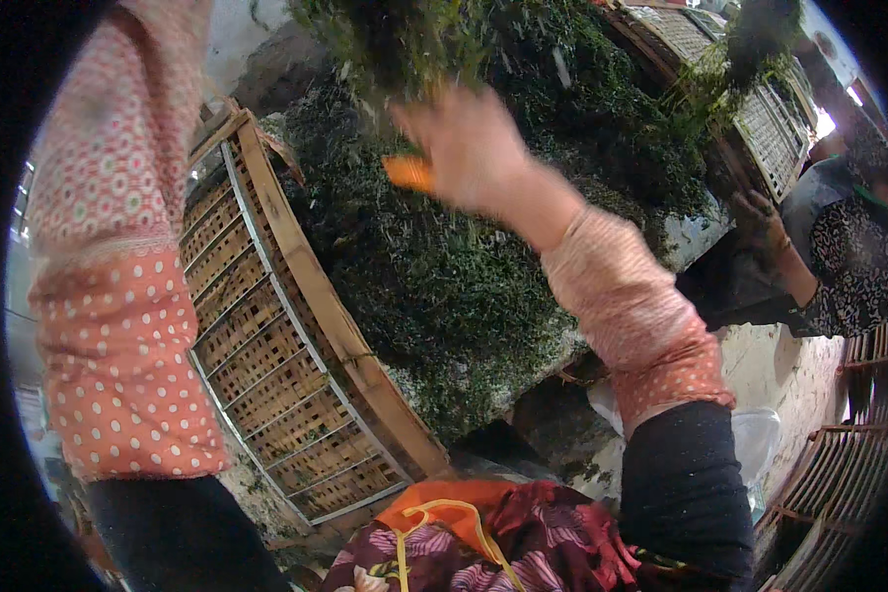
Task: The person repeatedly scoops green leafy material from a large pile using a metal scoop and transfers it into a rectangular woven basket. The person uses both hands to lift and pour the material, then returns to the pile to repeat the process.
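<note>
Before me lies a large heap of wet, dark green plant strands (473, 296), perhaps seaweed. Over its upper part my right hand (473, 155) is blurred by motion, with a bright orange thing (407, 172) at its palm side; its exact kind is unclear. A hanging clump of green strands (407, 44) is just above my fingers, and whether I grip it cannot be told. My left arm, in an orange dotted sleeve (126, 370), reaches up past the top edge, so my left hand is out of view.
A wood-framed woven bamboo tray (296, 348) stands left of the heap, and another woven tray (766, 133) is at upper right. At the right is another person (851, 251) with a hand near that tray. Slatted racks (829, 473) stand at lower right.
</note>
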A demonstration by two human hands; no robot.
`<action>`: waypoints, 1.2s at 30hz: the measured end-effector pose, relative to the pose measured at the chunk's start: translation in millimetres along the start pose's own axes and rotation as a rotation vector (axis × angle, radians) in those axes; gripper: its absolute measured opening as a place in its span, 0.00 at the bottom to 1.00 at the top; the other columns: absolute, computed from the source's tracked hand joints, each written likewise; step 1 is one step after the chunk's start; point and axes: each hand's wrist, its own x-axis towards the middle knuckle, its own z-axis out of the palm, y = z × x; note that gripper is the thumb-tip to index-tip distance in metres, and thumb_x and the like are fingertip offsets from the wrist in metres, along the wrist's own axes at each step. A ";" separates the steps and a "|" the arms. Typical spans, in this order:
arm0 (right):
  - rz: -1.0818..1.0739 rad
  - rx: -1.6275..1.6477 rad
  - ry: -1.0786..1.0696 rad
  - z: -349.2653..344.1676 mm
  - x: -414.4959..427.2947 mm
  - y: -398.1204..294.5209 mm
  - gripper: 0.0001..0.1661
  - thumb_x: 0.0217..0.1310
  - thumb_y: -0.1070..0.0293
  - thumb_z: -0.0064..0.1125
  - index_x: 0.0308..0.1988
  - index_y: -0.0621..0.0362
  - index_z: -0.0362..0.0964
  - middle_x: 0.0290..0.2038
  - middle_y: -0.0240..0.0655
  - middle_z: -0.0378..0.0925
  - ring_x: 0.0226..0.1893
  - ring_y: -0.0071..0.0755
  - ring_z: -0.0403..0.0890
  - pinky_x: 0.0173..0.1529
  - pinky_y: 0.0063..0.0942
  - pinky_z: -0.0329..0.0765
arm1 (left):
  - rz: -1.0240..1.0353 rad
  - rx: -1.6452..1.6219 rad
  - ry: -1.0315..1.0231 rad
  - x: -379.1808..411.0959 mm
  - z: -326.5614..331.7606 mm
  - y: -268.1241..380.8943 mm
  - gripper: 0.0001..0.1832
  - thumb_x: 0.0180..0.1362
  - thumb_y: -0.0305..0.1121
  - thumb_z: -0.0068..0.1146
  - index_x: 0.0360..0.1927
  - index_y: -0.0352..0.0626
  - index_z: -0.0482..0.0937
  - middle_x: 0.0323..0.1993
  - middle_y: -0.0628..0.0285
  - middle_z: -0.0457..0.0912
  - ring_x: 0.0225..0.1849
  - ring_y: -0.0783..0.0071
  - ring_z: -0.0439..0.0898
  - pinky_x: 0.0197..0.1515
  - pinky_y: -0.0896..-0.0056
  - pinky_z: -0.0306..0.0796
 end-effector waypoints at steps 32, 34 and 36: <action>0.622 2.059 -0.264 9.6 -7.7 74.9 0.18 0.64 0.65 0.56 0.53 0.57 0.75 0.41 0.38 0.80 0.35 0.29 0.81 0.37 0.31 0.81 | 0.155 1.109 0.008 -158.5 178.6 -159.4 0.25 0.42 0.34 0.65 0.49 0.53 0.79 0.58 0.60 0.69 0.63 0.51 0.61 0.57 0.43 0.56; 0.749 1.882 -0.064 -14.4 -0.2 85.7 0.23 0.69 0.63 0.50 0.58 0.62 0.67 0.45 0.44 0.78 0.31 0.30 0.80 0.28 0.26 0.75 | 0.077 1.188 -0.151 -146.6 177.5 -152.8 0.24 0.42 0.37 0.66 0.48 0.55 0.80 0.56 0.63 0.70 0.61 0.50 0.62 0.55 0.38 0.56; 0.705 1.990 -0.256 -30.2 -0.1 81.6 0.23 0.71 0.63 0.45 0.59 0.67 0.64 0.39 0.37 0.75 0.26 0.25 0.73 0.23 0.17 0.67 | 0.198 1.137 0.019 -147.4 178.4 -139.8 0.25 0.43 0.38 0.66 0.49 0.58 0.80 0.56 0.63 0.71 0.61 0.50 0.62 0.55 0.36 0.55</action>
